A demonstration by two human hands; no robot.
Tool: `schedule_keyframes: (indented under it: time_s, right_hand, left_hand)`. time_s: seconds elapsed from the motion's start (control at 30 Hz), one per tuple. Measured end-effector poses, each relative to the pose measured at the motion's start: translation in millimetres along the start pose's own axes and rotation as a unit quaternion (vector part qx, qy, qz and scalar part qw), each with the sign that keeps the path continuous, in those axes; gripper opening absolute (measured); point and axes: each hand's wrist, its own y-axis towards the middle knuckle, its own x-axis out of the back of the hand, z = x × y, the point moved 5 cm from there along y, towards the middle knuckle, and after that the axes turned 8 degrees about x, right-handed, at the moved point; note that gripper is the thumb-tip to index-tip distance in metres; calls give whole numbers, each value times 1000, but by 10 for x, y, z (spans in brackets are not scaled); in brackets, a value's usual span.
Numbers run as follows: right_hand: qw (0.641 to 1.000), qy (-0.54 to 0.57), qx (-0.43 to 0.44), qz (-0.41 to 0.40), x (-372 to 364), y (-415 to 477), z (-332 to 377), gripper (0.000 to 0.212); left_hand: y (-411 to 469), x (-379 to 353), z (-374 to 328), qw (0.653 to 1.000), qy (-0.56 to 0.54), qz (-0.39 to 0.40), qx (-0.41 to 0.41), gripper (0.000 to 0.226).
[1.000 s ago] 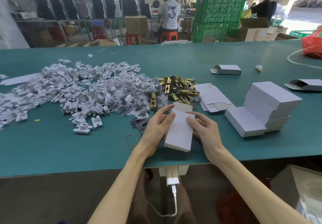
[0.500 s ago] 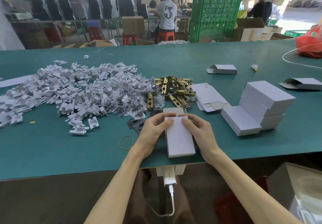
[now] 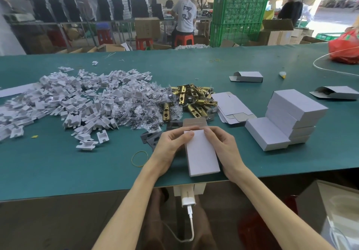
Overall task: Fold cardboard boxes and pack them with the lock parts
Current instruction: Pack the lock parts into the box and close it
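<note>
Both forearms reach in over the near edge and converge. We see the left hand [image 3: 171,144] and right hand [image 3: 223,144] curled round the far end of a white box [image 3: 201,154], fingertips pressing its top beside the brown end flap. The box lies on the green table [image 3: 58,172] by its near edge, brass latch parts [image 3: 192,98] just beyond.
</note>
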Motion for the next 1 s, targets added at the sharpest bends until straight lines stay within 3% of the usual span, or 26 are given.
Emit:
schedule_keyframes:
  time_s: [0.27, 0.6, 0.8, 0.9, 1.0]
  right_hand:
    - [999, -9, -26, -35, 2, 25, -27, 41]
    - [992, -96, 4, 86, -152, 16, -52, 40]
    - [1000, -5, 5, 3, 6, 41, -67, 27]
    - [997, 46, -15, -56, 88, 54, -112, 32]
    - [992, 75, -29, -94, 129, 68, -135, 34]
  left_hand:
    - [-18, 33, -25, 1000, -2, -25, -17, 31]
    - [-4, 225, -93, 973, -149, -156, -80, 35]
    - [-15, 258, -93, 972, -149, -150, -102, 71]
    - [2, 177, -99, 985, -92, -110, -92, 50]
    - [14, 162, -55, 988, -55, -122, -74, 36]
